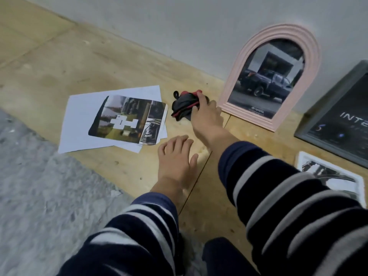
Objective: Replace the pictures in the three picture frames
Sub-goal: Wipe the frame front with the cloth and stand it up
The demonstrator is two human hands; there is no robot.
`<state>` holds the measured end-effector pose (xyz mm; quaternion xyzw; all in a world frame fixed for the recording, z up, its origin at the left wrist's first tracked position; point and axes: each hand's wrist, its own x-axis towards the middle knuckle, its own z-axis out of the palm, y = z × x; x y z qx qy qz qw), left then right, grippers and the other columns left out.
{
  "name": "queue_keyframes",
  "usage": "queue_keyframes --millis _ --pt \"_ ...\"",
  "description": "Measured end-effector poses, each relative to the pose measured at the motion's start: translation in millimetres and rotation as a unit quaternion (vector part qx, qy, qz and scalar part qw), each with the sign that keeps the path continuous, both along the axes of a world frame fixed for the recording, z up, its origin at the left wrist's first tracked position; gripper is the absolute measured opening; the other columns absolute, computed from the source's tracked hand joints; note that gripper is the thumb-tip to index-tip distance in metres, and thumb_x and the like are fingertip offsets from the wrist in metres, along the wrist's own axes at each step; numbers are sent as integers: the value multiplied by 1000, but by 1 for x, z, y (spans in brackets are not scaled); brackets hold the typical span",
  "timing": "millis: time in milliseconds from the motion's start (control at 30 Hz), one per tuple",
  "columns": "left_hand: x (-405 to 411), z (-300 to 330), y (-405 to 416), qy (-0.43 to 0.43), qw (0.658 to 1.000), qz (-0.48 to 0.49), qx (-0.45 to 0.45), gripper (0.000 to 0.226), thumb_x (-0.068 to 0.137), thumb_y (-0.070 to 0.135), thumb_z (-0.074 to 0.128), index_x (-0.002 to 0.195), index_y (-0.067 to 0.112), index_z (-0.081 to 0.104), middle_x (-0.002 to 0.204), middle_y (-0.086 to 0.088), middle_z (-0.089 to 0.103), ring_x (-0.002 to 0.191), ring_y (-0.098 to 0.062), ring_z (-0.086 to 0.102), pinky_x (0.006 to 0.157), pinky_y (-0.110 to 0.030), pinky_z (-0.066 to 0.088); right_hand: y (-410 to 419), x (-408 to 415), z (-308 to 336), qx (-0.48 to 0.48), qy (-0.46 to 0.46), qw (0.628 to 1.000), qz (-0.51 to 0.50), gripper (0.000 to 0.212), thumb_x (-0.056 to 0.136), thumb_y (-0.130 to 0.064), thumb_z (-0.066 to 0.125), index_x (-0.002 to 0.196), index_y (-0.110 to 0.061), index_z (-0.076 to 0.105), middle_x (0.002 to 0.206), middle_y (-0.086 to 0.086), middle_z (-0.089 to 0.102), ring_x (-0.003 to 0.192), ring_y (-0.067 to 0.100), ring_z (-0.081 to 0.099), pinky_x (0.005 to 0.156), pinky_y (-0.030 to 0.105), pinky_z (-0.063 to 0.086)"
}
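Observation:
A pink arched frame (256,116) with a truck picture leans upright against the grey wall. To its right leans a grey rectangular frame (310,124) holding a dark picture. A white frame (360,182) with a black-and-white picture lies flat at the right edge. On the wooden floor to the left lies a loose colour picture (127,118) on white sheets (79,120). My right hand (207,116) grips a black-and-red bundle (184,105) just left of the pink frame. My left hand (175,158) rests flat on the floor, fingers spread, holding nothing.
A grey rug (39,186) covers the floor at the lower left. The grey wall (199,26) runs along the back. My striped sleeves fill the lower part of the view.

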<state>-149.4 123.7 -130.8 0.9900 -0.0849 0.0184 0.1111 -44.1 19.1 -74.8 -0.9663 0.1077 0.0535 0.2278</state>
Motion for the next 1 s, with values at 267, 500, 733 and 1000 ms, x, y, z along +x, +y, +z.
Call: queue_keyframes --millis 267,500,733,1000 --pt "0 -3 0 -46 998 0 -34 40 83 40 57 119 22 58 127 3 53 119 -17 45 98 -37 27 25 38 -10 -99 58 989 90 40 96 -42 28 133 -31 38 135 14 38 109 37 42 77 46 37" --pt "0 -3 1 -32 999 8 -23 40 90 44 42 124 25 53 134 7 48 123 -17 41 103 -38 23 4 16 1 69 3 997 -30 36 91 -17 56 124 -10 42 116 11 52 98 30 57 71 37 44" --pt "-2 -2 1 -29 999 -23 9 45 93 46 29 128 25 49 138 7 44 128 -17 35 104 -39 22 -70 -34 25 276 -7 953 -122 40 94 -16 57 128 -20 35 117 5 56 72 13 56 51 18 42" --pt "-39 28 -83 9 999 -47 -12 58 98 49 21 148 21 29 160 2 15 148 -19 5 118 -51 -6 -173 -98 51 195 -60 963 -175 43 93 -21 61 128 -12 37 120 8 56 107 25 56 84 33 44"
